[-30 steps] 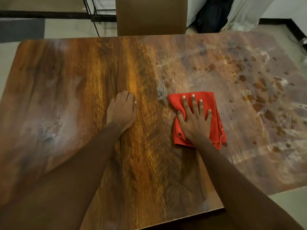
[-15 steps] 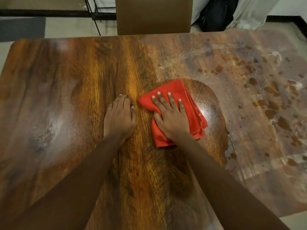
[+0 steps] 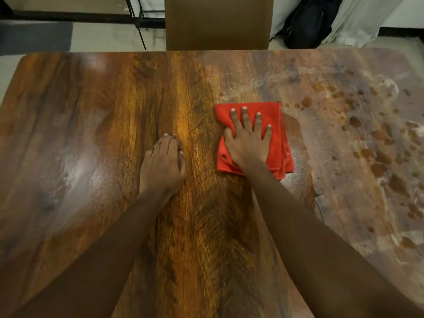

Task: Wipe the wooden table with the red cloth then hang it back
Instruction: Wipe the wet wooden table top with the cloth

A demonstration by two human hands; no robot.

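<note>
A folded red cloth (image 3: pixel 278 136) lies flat on the wooden table (image 3: pixel 91 125), a little right of the middle. My right hand (image 3: pixel 249 140) presses down on it with fingers spread, palm on the cloth. My left hand (image 3: pixel 164 165) rests on the bare wood to the left of the cloth, fingers curled under, holding nothing. The right part of the table carries a dusty film and several brown spots (image 3: pixel 367 138). The wood around and left of the cloth looks glossy.
A brown chair back (image 3: pixel 218 21) stands against the table's far edge. A dark bag (image 3: pixel 309 21) and pale fabric (image 3: pixel 358 17) sit on the floor at the back right. A black metal rack (image 3: pixel 137 17) stands at the back left.
My right hand has slid the cloth to the right and away from me, off from beside my left hand. The left hand has stayed on the wood.
</note>
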